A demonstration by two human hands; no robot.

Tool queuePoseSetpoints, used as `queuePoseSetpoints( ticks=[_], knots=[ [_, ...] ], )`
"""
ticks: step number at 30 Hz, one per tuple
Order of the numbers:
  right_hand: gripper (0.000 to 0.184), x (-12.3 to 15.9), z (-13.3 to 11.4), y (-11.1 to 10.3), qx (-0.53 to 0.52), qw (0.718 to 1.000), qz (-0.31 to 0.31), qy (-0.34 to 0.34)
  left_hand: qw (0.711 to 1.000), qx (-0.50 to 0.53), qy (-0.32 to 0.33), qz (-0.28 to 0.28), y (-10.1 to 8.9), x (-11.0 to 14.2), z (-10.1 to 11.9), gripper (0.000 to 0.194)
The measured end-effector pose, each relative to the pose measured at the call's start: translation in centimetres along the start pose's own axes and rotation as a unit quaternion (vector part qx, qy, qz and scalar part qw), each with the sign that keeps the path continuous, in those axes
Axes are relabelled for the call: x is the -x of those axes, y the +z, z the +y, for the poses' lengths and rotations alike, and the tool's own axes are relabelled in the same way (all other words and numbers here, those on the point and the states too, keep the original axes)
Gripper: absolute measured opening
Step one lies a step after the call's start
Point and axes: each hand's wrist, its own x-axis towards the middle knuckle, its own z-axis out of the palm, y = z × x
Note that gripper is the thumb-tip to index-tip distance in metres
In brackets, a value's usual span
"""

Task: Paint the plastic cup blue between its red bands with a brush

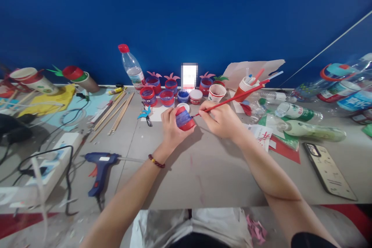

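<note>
My left hand (171, 128) is closed around a small cup painted red and blue (183, 118), held tilted above the table. In my right hand (222, 119) is a long red paintbrush (229, 100), gripped low on its handle, its tip touching or very near the blue band of the cup. Just beyond the cup stand a jar of blue paint (183, 96) and a jar with a pale top (195, 96). Several red and blue painted cups (166, 98) are lined up behind, some with pink leaf-like cutouts.
A blue glue gun (101, 166) lies left of my arm beside a white power strip (55, 159). Wooden sticks (117, 114) and a water bottle (132, 68) are farther back. On the right are plastic bottles (302, 112), a stack of paper cups (245, 87) and a phone (328, 170).
</note>
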Motion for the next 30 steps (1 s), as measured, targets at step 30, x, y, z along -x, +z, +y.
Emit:
queuePoseSetpoints(
  ticks=[30],
  knots=[
    [0.014, 0.1, -0.5, 0.6, -0.018, 1.000, -0.016, 0.001, 1.000, 0.020, -0.011, -0.001, 0.1, 0.2, -0.5, 0.087]
  ],
)
